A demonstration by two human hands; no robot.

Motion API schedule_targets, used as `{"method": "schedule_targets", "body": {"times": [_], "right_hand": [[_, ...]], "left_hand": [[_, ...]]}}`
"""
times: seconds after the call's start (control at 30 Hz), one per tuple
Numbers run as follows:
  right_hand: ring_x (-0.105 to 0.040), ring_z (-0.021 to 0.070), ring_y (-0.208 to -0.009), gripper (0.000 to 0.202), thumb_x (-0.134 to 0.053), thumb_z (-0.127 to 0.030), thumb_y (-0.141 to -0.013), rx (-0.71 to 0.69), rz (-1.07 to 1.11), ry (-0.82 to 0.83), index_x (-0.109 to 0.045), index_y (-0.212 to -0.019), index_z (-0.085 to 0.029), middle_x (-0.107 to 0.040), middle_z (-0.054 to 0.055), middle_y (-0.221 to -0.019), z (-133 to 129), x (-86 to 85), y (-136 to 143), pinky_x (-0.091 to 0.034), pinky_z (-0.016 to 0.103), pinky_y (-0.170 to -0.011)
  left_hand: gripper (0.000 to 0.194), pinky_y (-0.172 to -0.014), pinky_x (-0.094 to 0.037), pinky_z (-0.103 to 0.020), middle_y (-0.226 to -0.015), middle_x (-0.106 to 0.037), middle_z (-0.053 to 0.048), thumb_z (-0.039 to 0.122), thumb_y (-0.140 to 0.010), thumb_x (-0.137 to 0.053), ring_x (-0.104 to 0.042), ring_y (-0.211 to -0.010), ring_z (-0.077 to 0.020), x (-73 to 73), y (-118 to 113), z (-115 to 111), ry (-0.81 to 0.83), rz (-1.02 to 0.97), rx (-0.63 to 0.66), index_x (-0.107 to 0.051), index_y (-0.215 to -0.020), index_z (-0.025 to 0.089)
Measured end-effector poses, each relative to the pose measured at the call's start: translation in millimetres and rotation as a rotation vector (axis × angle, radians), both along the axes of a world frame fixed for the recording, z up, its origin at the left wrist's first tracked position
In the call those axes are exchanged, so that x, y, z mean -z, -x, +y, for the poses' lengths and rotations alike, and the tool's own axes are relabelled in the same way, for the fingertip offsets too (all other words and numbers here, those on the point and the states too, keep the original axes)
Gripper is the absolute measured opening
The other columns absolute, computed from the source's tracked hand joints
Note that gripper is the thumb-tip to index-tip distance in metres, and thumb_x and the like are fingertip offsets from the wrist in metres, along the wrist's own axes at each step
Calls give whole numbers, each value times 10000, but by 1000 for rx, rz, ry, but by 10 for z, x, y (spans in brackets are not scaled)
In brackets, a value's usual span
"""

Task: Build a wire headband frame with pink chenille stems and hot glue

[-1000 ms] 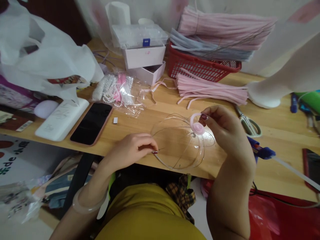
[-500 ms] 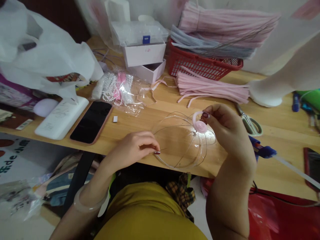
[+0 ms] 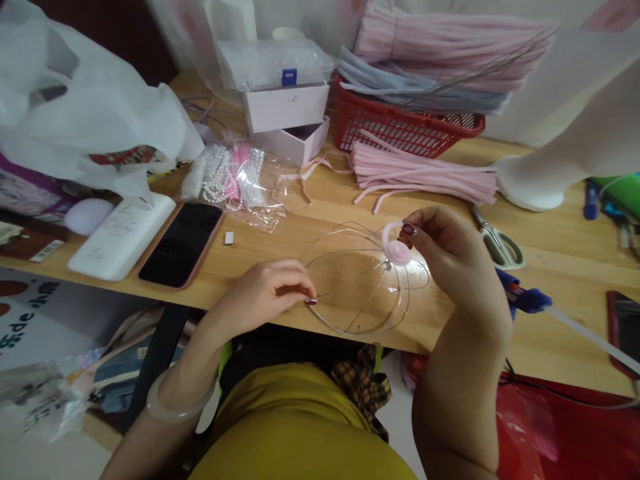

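Near the front edge of the wooden table (image 3: 280, 243), the wire frame (image 3: 345, 331) lies between the two hands. The left hand (image 3: 273, 293) pinches its rim between thumb and fingertips, on the near left side. The right hand (image 3: 445, 253) grasps the loose curved end of a pink coil (image 3: 399, 253) between thumb and finger, the coil hanging over the far right part of the frame. Whether the coil is fixed to the wires or only held over them, I cannot tell.

As things lie now, the rim is bent round and thin wires cross it, meeting close beneath the coil. The coil is wound into a flat spiral, with a short tail unwound. That coil is the only pink piece seen at the frame; the wires around it look bare, so the work seems at an early stage, with most of the frame undecorated.

Behind the frame, a loose bundle of pink stems (image 3: 425, 173) rests in front of the red basket (image 3: 395, 130), which bears more stems, pink and blue. The pearl strings (image 3: 217, 177) are in their clear bag. Scissors (image 3: 507, 252) lie beyond the right hand, and a blue tool (image 3: 533, 300) sits just beside the right wrist.
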State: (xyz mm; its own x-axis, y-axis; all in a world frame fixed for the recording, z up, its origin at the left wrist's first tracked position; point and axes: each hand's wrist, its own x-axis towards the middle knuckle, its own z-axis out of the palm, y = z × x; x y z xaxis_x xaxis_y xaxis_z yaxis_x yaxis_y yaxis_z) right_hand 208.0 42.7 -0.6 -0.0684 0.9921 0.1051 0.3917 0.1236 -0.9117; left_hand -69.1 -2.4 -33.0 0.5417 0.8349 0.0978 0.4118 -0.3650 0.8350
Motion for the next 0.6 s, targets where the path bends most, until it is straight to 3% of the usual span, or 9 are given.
{"method": "schedule_targets", "body": {"times": [0.4, 0.6], "right_hand": [[-566, 191, -710, 84, -659, -306, -834, -23, -13, 37, -578, -818, -288, -584, 18, -787, 4, -20, -9, -473, 356, -656], [-558, 165, -696, 83, -644, -298, -831, -20, -21, 10, -576, -834, -251, -576, 4, -770, 2, -16, -2, -458, 330, -645]], "left_hand": [[147, -804, -470, -245, -910, -689, 3, 119, -896, -602, -651, -868, -127, -16, 13, -14, 20, 8, 4, -700, -823, 200], [135, -812, -469, -242, -923, -687, 6, 123, -894, -614, -650, -879, -127, -7, 19, -11, 18, 3, 6, -701, -830, 203]]}}
